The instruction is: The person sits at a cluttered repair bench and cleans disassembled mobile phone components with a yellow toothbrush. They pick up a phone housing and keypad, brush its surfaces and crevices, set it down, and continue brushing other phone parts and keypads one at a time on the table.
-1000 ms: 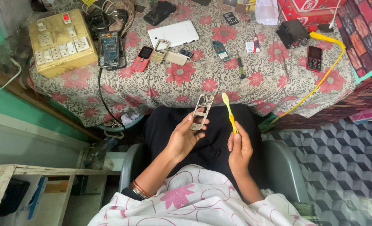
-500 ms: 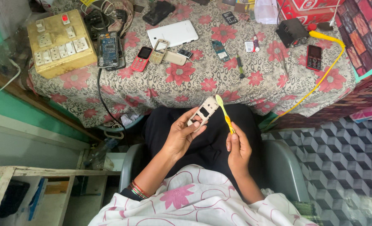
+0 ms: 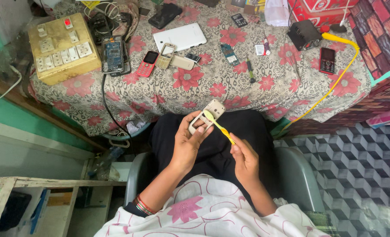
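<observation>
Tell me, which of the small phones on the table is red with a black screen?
The red phone lying alone at the far right, beside the yellow cable.

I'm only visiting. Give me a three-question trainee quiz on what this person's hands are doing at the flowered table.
1. True or false: the left hand holds the pale phone housing.
2. What does the right hand hold? A) screwdriver B) yellow toothbrush C) red phone
3. Fill in: the brush head rests on the ____.

Key: 1 true; 2 B; 3 housing.
</observation>
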`<state>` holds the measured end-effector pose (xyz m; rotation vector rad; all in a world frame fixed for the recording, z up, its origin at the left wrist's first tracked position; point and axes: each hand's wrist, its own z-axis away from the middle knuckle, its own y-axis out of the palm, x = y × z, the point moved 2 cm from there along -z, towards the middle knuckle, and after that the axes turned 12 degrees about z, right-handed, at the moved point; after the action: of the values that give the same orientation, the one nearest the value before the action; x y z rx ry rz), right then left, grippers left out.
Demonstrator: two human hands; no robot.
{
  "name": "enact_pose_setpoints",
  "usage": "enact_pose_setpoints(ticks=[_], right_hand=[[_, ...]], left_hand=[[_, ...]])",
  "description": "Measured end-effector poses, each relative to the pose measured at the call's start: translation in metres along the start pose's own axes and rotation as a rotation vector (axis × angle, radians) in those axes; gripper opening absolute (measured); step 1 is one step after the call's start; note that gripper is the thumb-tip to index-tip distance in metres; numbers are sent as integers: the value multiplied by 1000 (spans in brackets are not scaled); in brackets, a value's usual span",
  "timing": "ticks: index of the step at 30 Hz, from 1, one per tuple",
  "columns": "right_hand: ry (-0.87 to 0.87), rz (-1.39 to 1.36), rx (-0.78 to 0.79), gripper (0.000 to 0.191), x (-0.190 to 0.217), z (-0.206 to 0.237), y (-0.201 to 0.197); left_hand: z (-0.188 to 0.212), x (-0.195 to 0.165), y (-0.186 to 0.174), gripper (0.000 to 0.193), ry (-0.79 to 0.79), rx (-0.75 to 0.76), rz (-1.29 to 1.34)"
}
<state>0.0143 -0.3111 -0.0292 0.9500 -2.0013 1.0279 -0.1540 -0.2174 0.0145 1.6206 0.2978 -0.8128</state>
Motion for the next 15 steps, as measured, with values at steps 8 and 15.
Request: enact_pose_setpoints(ticks=[8,15], right_hand=[[137,-78,-108,34,-4,-3,-4],[103,-48,-58,32,0,-1,4]], left_hand=[[-1,1,2,41,-23,39,-26],[-1,-3,2,42,-34,42,-9]])
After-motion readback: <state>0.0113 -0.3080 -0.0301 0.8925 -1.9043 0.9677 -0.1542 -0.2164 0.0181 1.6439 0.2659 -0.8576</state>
